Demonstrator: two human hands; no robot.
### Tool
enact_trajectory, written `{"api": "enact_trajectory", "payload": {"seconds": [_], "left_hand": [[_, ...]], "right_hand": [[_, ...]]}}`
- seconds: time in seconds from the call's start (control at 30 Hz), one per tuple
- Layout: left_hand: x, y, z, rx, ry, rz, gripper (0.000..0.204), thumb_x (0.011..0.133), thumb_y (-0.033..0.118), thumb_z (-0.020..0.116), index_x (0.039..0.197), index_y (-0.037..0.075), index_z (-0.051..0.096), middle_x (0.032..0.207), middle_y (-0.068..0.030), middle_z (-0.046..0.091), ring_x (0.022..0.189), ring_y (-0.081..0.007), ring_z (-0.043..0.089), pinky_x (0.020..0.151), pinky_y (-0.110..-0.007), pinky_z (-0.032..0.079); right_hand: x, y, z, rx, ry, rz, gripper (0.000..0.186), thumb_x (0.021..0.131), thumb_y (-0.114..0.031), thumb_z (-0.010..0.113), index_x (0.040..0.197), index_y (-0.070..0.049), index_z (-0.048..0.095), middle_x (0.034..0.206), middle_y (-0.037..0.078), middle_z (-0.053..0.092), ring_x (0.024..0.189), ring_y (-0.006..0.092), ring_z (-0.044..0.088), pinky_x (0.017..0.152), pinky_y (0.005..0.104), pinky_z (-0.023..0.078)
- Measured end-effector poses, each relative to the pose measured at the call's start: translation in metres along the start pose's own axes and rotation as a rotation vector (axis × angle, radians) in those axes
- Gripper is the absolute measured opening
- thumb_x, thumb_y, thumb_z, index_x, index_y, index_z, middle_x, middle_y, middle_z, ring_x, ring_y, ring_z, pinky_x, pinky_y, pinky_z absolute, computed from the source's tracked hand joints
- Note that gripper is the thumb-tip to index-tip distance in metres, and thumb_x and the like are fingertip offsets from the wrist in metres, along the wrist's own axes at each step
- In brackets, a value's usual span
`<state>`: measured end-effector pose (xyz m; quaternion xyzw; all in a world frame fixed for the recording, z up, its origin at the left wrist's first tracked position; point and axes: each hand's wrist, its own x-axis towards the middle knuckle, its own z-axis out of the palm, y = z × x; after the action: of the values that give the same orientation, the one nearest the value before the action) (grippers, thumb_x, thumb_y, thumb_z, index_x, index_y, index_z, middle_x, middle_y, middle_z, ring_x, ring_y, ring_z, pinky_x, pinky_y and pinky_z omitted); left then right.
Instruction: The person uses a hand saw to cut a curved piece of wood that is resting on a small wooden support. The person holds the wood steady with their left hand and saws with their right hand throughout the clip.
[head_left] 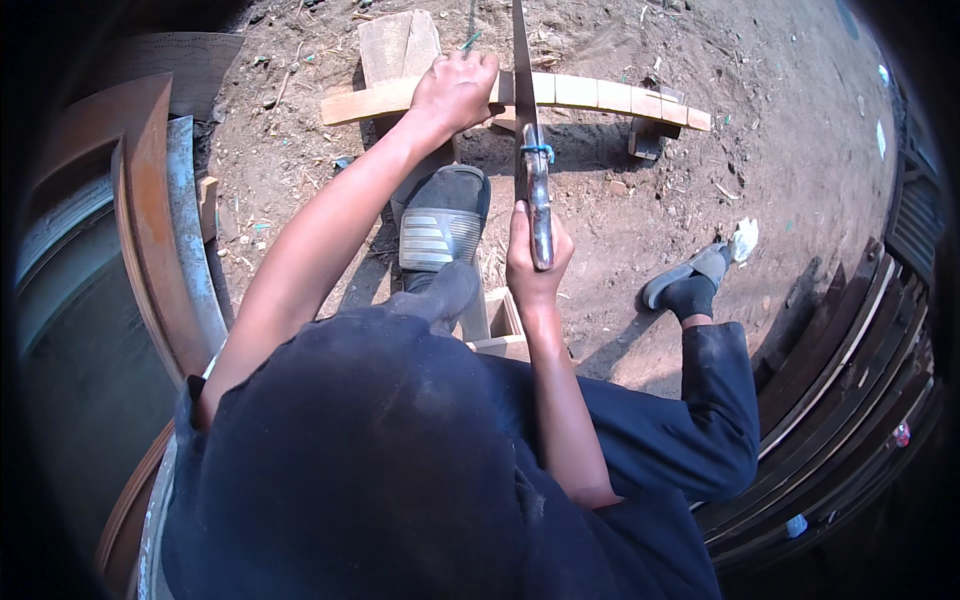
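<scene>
A long, pale wooden strip (580, 92) lies crosswise in front of me, with several thin lines across its right half. My left hand (457, 92) is closed over the strip left of its middle, knuckles up. My right hand (538, 250) is wrapped round the dark, worn handle of a hand saw (522, 70), which has blue cord tied near the blade. The narrow blade points away from me and crosses the strip just right of my left hand. From this angle I cannot tell how deep its teeth sit in the wood.
A wood block (645, 138) stands under the strip's right end; a flat board (400, 50) lies beyond its left part. My sandalled left foot (445, 215) is just below the strip. A wooden frame (150, 200) stands left, and dark planks (840, 350) lie at right.
</scene>
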<state>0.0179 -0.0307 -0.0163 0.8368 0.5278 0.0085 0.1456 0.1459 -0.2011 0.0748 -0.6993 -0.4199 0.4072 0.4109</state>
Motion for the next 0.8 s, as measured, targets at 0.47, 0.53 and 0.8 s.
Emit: {"api": "enact_trajectory", "payload": {"seconds": [0.47,0.53,0.8], "left_hand": [[-0.001,0.003,-0.003,-0.013,-0.014,-0.017,0.037,0.068,0.015,0.072,0.096,0.0,0.052,0.092,-0.0164,0.061,0.088,-0.033,0.062,0.078,-0.042,0.052],[0.0,0.002,-0.001,0.003,0.001,-0.008,0.039,0.068,0.017,0.074,0.096,0.001,0.051,0.091,-0.0152,0.06,0.087,-0.033,0.062,0.078,-0.042,0.052],[0.004,0.002,0.001,0.047,0.005,0.017,0.04,0.069,0.02,0.074,0.097,0.001,0.052,0.093,-0.0156,0.061,0.092,-0.0339,0.062,0.079,-0.043,0.051]], "right_hand": [[-0.018,0.002,-0.014,-0.004,-0.043,0.044,0.021,0.088,-0.006,0.059,0.069,0.002,0.056,0.057,0.007,0.051,0.051,0.0103,0.047,0.047,0.0304,0.035],[-0.038,0.008,-0.027,-0.018,-0.032,0.052,0.019,0.087,-0.004,0.06,0.07,0.003,0.056,0.057,0.008,0.052,0.053,0.0107,0.05,0.048,0.0302,0.037],[0.017,-0.006,-0.004,0.087,-0.05,0.015,0.019,0.088,-0.004,0.058,0.071,0.001,0.054,0.058,0.006,0.05,0.053,0.0082,0.046,0.048,0.0299,0.035]]}}
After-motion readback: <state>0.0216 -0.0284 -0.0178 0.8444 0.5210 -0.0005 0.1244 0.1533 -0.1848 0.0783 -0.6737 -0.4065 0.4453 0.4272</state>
